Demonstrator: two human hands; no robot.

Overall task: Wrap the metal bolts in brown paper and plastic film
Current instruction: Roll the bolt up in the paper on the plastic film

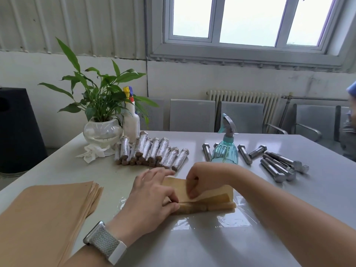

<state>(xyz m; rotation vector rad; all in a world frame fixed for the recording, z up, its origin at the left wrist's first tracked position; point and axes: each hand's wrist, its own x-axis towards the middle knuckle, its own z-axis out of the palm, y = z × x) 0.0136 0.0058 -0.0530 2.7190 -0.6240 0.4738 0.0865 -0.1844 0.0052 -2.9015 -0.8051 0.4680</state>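
My left hand [152, 197] lay over the left end of the brown paper roll [204, 201], fingers curled and pinching the paper's edge against it, while my right hand [200, 178] came down from behind with thumb and fingertips pinching the loose flap of the same sheet. The roll sat on a sheet of plastic film [227, 216] spread flat on the table [192, 247] — whether a bolt was inside, I could not tell, since the paper hid it. Taking the roll as my mark: to its left, near the table's edge, lay the stack of brown paper sheets [48, 214]; just behind it, a heap of finished bundles [152, 151], wrapped and shiny; behind and to the right, the teal spray bottle [225, 149] stood upright, with bare metal bolts [277, 164] lying loose on either side of it — most of them to the right. Farther back and left of the roll stood a potted plant [100, 101] in a glass bowl, a white bottle [132, 120] just beside it, and a crumpled tissue [92, 153] in front of the bowl. On my left wrist sat a watch [105, 241] with a pale woven band.
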